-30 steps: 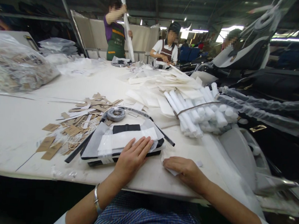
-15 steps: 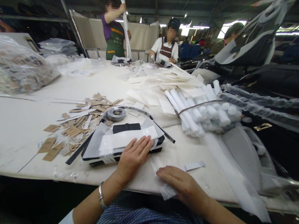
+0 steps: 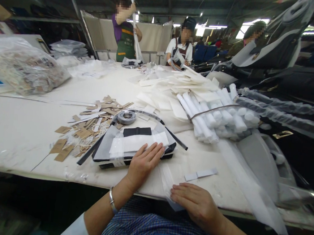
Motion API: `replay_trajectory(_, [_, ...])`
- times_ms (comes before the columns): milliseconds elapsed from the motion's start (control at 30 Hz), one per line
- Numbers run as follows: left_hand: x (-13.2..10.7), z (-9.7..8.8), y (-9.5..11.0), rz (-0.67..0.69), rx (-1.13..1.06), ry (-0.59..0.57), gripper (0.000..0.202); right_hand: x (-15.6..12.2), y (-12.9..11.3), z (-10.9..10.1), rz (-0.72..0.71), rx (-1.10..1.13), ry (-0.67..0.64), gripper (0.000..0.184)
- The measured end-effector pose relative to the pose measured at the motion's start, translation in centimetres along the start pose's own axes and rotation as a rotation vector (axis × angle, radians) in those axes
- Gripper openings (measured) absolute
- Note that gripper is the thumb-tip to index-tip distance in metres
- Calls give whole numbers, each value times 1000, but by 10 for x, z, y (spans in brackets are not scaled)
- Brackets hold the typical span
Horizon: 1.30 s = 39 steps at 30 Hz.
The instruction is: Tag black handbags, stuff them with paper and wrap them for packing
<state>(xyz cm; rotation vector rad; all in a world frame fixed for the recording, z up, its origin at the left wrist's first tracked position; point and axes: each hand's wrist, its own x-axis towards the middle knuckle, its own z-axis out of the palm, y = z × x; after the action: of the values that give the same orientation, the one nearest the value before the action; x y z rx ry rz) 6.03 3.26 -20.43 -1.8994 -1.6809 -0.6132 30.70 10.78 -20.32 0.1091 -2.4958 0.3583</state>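
Left hand: lower centre of the frame, released, palm down, fingers spread flat on the near right corner of a flat dark pack; silver bracelet on the wrist.
Right hand: lower right of centre, released, fingers stretched out flat on a clear plastic sleeve that lies over the near edge of the table; grasping nothing that shows.
Dark pack: centre of the frame, wrapped in clear film; white paper band across its top, black folded strip just behind the band.
White slip: on the table just beyond the right hand, apart from it.
Grey tape roll: behind the pack, near it.
Brown card tags: loose heap, left of the pack.
White rolls: banded bundle, right of centre.
Large clear bag: upper left, filled with mixed pieces.
Two co-workers: far end of the table, top centre; one standing, holding a long white sleeve upright; one seated.
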Motion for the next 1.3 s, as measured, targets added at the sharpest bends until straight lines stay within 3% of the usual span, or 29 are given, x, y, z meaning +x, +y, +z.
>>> replay_trajectory(133, [-9, -5, 6, 6, -46, -33, 40, -7, -15, -4, 3, 21, 34, 29])
replay_trajectory(233, [-13, -10, 12, 10, -65, -48, 39, 0, -22, -22, 21, 48, 27, 31])
replay_trajectory(367, [-16, -14, 21, 34, -66, -71, 39, 34, -17, -53, 48, 39, 51, 33])
replay_trajectory(467, [-17, -15, 28, 29, -74, -70, 39, 70, 0, -63, 47, 15, 93, 34])
replay_trajectory(600, [-17, -16, 34, -2, -93, -69, 32, 108, 38, -47, 234, -2, 70, 29])
replay_trajectory(700, [-17, -18, 37, -43, -89, -41, 29, 123, 67, -24, 456, 30, -11, 18])
replay_trajectory(767, [-17, -18, 38, -63, -99, -3, 31, 126, 81, -11, 526, 34, -50, 13])
replay_trajectory(900, [-19, -17, 39, -43, -162, 70, 30, 123, 93, 5, 515, -4, -48, 8])
replay_trajectory(1033, [-17, -19, 38, -58, -220, 81, 29, 119, 101, 8, 606, 75, -65, 7])
replay_trajectory(1300, [-6, -28, 38, -109, -221, -107, 28, 130, 110, 5, 592, 99, -225, 15])
